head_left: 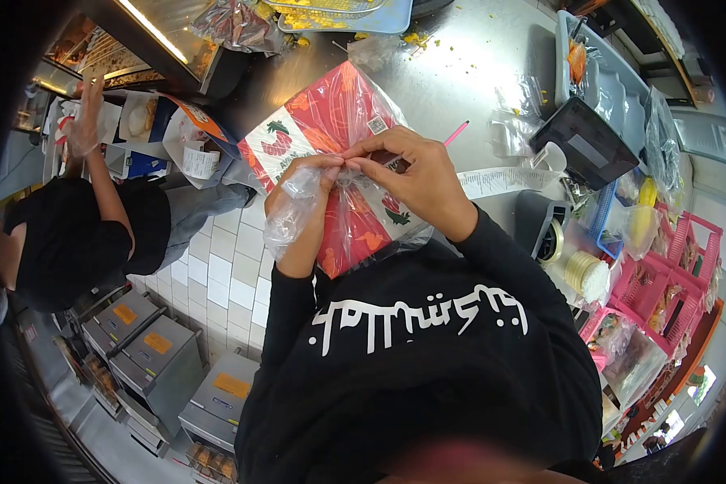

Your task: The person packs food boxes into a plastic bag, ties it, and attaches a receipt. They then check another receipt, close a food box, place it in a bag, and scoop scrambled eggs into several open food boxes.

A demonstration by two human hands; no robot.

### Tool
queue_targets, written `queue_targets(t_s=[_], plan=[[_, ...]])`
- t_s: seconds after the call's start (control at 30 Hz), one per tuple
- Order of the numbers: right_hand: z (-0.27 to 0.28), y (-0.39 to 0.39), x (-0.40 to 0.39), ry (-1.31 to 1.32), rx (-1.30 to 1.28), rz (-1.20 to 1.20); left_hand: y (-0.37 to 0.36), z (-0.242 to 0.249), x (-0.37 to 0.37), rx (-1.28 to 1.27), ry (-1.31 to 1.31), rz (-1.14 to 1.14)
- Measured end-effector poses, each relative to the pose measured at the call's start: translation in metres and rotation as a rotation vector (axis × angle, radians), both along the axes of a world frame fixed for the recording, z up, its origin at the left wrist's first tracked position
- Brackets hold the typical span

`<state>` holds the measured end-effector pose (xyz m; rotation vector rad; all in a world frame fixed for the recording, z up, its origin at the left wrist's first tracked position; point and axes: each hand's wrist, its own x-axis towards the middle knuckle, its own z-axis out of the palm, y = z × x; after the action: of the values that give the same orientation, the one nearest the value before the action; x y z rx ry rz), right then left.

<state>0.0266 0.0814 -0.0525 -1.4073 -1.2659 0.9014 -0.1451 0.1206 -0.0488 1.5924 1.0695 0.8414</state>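
A red and white printed box sits at the steel counter's near edge, wrapped in a clear plastic bag. Over its middle, my left hand pinches the gathered plastic, with loose crumpled film hanging round its palm and wrist. My right hand meets it there from the right, thumb and forefinger closed on the same gathered plastic. The fingertips of both hands touch or nearly touch above the box.
A pink pen, a paper receipt and a black tablet lie to the right. Pink baskets stand farther right. A blue tray is at the back. Another person works at the left, near a heated display.
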Motion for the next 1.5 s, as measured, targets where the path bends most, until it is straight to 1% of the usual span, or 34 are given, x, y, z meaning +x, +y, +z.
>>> queue_targets(t_s=[0.1,0.2,0.3,0.33,0.4,0.43,0.47,0.57,0.63,0.67,0.77,0.8,0.9,0.93,1.03,1.07,1.1,1.17,1.23,1.3,1.37,1.4,1.5], plan=[[-0.001,0.0,0.0,-0.014,0.028,-0.026,-0.001,0.01,0.007,0.031,0.063,0.039],[-0.001,0.0,0.001,-0.04,0.083,0.014,0.003,0.013,0.009,0.211,0.083,-0.055],[-0.011,-0.001,0.004,-0.01,0.123,0.059,0.003,0.013,0.01,0.313,0.261,-0.084],[-0.013,-0.003,0.005,0.008,0.132,0.066,0.008,0.012,0.008,0.582,0.421,-0.102],[-0.009,-0.007,0.013,0.208,-0.044,0.024,0.006,0.016,0.01,0.497,0.379,-0.085],[-0.006,-0.01,0.016,0.311,-0.128,-0.004,0.005,0.018,0.01,0.456,0.358,-0.082],[-0.01,-0.013,0.016,0.443,-0.133,-0.077,0.004,0.017,0.007,0.438,0.385,-0.092],[-0.019,-0.021,0.074,0.474,0.046,-0.42,0.017,-0.003,-0.019,0.471,0.322,0.008],[-0.022,-0.046,0.105,0.204,-0.019,-0.513,0.019,0.002,-0.024,0.116,0.138,0.045],[-0.028,-0.061,0.112,0.234,-0.032,-0.479,0.025,0.003,-0.03,0.172,0.244,-0.018],[-0.054,-0.1,0.104,0.37,-0.154,-0.385,0.033,0.006,-0.025,-0.071,-0.003,-0.088],[-0.062,-0.107,0.095,0.334,-0.234,-0.443,0.039,0.005,-0.023,-0.085,-0.017,-0.117],[-0.074,-0.123,0.086,-0.25,-0.25,-0.582,0.055,0.02,-0.006,0.084,0.07,-0.104],[-0.08,-0.13,0.092,-0.595,-0.159,-0.592,0.06,0.025,-0.005,0.074,0.084,-0.129],[-0.067,-0.132,0.101,-0.587,-0.169,-0.503,0.077,0.024,0.001,0.104,0.072,-0.154],[-0.057,-0.128,0.098,-0.417,-0.216,-0.511,0.081,0.021,-0.001,0.034,0.043,-0.175],[-0.036,-0.117,0.089,-0.356,-0.15,-0.479,0.08,0.027,0.005,0.098,0.088,-0.188],[0.002,-0.085,0.062,-0.23,-0.028,-0.413,0.07,0.034,0.011,0.084,0.084,-0.179],[0.023,-0.046,0.03,-0.469,0.237,-0.278,0.066,0.033,0.009,0.034,0.027,-0.204],[0.021,-0.011,0.0,-0.575,0.384,-0.214,0.064,0.029,0.006,0.006,-0.046,-0.245],[0.015,0.007,-0.006,-0.729,0.344,-0.05,0.065,0.021,-0.001,-0.001,-0.133,-0.287],[0.015,0.014,-0.009,-0.804,0.322,0.036,0.07,0.017,-0.007,0.198,-0.005,-0.329],[0.03,0.014,-0.016,-0.775,0.085,0.033,0.072,0.013,-0.012,0.35,0.021,-0.346]])
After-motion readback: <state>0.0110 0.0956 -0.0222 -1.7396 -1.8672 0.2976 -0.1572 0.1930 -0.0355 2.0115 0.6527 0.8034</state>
